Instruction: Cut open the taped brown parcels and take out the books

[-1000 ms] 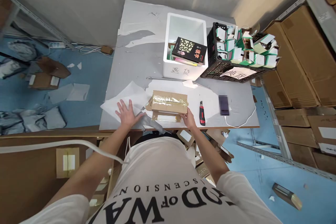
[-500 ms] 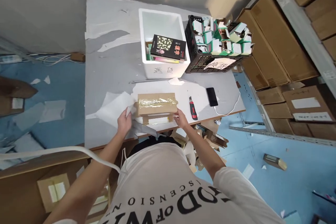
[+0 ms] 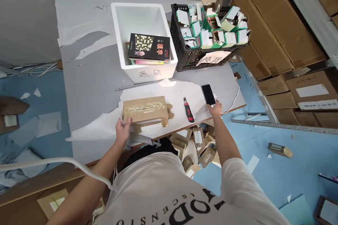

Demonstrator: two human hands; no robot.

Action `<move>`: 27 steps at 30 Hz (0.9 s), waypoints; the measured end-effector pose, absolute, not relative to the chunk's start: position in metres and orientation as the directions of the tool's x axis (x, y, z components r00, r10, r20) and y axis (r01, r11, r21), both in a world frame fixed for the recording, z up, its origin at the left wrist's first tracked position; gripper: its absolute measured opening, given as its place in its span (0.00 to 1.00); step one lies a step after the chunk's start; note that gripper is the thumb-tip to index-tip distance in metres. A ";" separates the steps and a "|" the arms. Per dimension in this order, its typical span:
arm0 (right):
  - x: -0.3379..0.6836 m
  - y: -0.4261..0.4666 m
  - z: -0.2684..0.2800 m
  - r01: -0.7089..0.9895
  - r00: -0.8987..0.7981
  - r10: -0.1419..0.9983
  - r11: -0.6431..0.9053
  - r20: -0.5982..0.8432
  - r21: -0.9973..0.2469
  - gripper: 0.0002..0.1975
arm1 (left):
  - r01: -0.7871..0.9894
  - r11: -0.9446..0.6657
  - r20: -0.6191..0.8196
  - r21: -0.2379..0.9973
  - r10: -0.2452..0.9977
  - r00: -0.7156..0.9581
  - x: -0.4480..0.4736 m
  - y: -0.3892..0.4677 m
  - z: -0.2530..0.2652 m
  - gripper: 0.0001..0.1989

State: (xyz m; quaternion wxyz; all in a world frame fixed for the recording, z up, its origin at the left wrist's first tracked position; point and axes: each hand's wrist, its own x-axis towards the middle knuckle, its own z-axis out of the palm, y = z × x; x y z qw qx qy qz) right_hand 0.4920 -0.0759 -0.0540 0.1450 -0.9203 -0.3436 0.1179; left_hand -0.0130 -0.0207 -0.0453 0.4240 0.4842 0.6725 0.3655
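Note:
A taped cardboard box [image 3: 145, 108] lies near the table's front edge, a white label on its near side and a flap sticking out at its right end. My left hand [image 3: 123, 132] is closed on the box's lower left corner, the thumb against the cardboard; a bit of white shows at the fingers. Farther right, my right hand [image 3: 216, 108] has its fingers closed at the near end of a black smartphone [image 3: 208, 94], where a white charging cable [image 3: 233, 102] runs off. Between box and phone rests a red and black utility knife [image 3: 188, 110].
Behind the box stands a white foam bin [image 3: 148, 74] with books [image 3: 149, 46] in it. Beside it is a black crate [image 3: 185, 54] of opened small cartons. Shelves of boxes [image 3: 311, 91] rise at the right. Discarded cartons [image 3: 199, 144] lie below the table edge.
My right hand has let go of the box's right end and moved right to the phone. The left hand stays at the box. The camera view has shifted.

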 end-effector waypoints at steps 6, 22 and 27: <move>0.522 -0.056 -0.079 0.694 0.675 0.722 -0.691 -0.151 -0.201 0.30 | 0.331 0.324 -0.241 0.886 0.933 -0.267 -0.006 -0.021 -0.049 0.28; 0.506 -0.056 -0.097 0.695 0.695 0.716 -0.691 -0.061 -0.196 0.33 | 0.362 0.365 -0.243 0.858 0.909 -0.339 0.000 -0.019 -0.050 0.28; 0.473 -0.058 -0.082 0.732 0.631 0.756 -0.508 0.171 -0.454 0.32 | 0.364 0.348 -0.243 0.864 0.921 -0.305 -0.001 -0.019 -0.051 0.33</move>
